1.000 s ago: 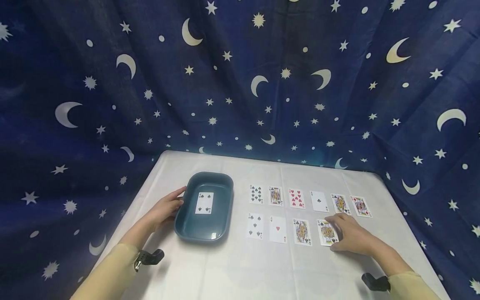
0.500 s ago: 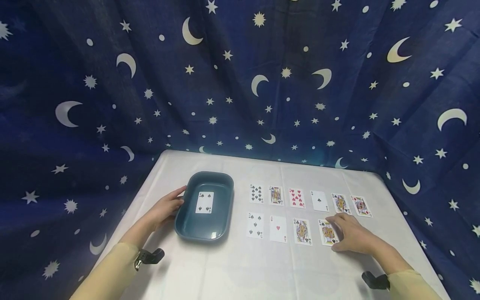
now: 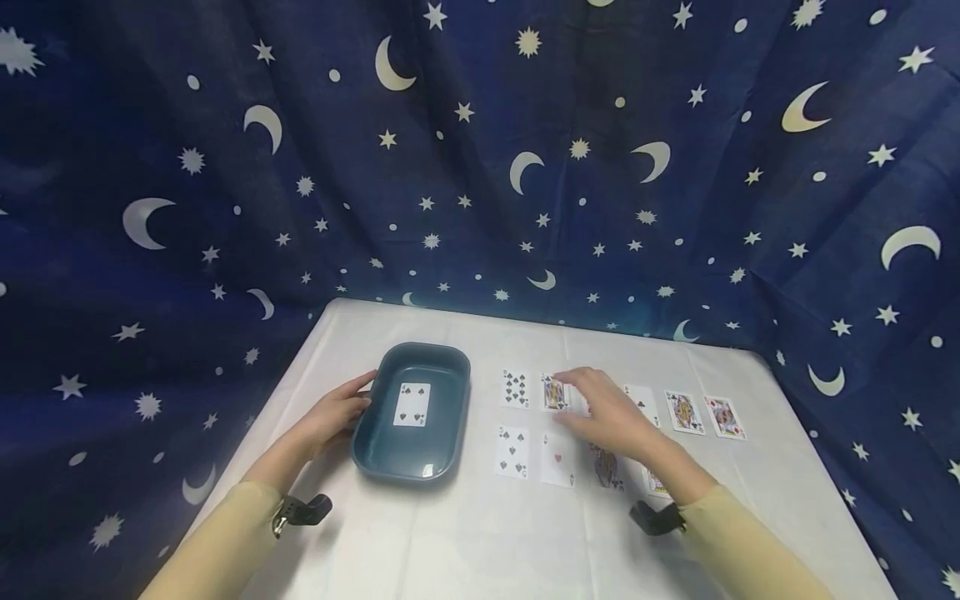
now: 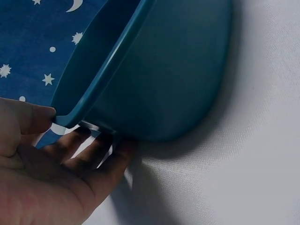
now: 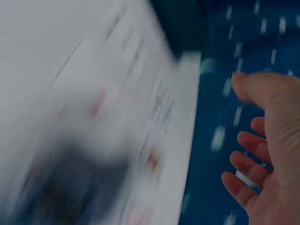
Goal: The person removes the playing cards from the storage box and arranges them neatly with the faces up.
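Note:
My left hand (image 3: pixel 330 423) holds the left rim of a dark teal tray (image 3: pixel 459 417); in the left wrist view its thumb is at the rim and its fingers lie under it. A four of spades (image 3: pixel 412 404) lies face up in the tray. My right hand (image 3: pixel 607 417) hovers over the playing cards, thumb and fingers apart, nothing visible between them. Its fingertips are near a face card (image 3: pixel 554 392) in the far row. The hand and forearm partly hide a red heart card, a queen (image 3: pixel 606 468) and a king (image 3: pixel 656 485). The right wrist view is blurred.
More face-up cards lie in two rows: a spade card (image 3: pixel 515 388), an ace of clubs (image 3: pixel 647 402), a club face card (image 3: pixel 684 412), a diamond face card (image 3: pixel 725 417), a five of spades (image 3: pixel 512 452) and an ace of hearts (image 3: pixel 557 459). A starry curtain (image 3: pixel 480 167) stands behind the white table (image 3: pixel 465 542).
My right hand has left the king at the near row's right end and moved left and away from me over the cards. My left hand stays at the tray.

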Tool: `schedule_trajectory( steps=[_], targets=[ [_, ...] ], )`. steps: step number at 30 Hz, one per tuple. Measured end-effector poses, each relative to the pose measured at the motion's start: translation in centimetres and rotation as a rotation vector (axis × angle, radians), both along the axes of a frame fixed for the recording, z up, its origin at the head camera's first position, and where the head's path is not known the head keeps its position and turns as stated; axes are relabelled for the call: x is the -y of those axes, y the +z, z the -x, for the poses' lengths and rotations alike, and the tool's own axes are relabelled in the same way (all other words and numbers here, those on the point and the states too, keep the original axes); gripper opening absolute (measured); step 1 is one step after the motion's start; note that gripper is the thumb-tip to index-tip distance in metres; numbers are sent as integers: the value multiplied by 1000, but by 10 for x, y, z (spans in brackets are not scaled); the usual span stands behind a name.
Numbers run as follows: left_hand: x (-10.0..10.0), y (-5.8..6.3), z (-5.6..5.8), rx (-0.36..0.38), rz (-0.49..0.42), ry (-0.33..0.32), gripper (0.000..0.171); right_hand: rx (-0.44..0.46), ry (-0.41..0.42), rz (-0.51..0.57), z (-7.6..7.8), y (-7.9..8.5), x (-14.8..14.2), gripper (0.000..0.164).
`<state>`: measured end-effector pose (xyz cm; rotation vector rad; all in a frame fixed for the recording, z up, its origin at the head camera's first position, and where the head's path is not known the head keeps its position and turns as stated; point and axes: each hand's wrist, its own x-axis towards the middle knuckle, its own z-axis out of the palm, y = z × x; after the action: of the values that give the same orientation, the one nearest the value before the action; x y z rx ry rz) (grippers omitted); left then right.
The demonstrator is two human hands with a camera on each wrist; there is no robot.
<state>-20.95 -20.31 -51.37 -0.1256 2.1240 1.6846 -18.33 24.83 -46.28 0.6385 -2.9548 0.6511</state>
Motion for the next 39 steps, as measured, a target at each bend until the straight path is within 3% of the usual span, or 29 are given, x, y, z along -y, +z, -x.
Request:
schedule_trajectory(
  steps=[4,7,10,13,18,29,39],
  targets=[
    [1,0,1,1,-10,-5,55,-8,134,-57,20,9,85,64],
    [0,0,1,-1,-6,1,55,-12,240,-158,36,4,139,69],
    [0,-1,1,-6,-10,-6,56,-4,298,-269,50,-8,177,74],
    [0,-2,1,-9,-15,-10,55,30,293,-351,59,-19,200,75],
    [-1,-3,1,-17,-31,-6,55,83,235,-396,67,-30,219,81],
    [2,-3,1,-21,-14,-5,55,132,172,-435,72,-32,236,91],
    [1,-4,1,-10,-27,16,55,171,116,-386,74,-33,242,98]
  ],
)
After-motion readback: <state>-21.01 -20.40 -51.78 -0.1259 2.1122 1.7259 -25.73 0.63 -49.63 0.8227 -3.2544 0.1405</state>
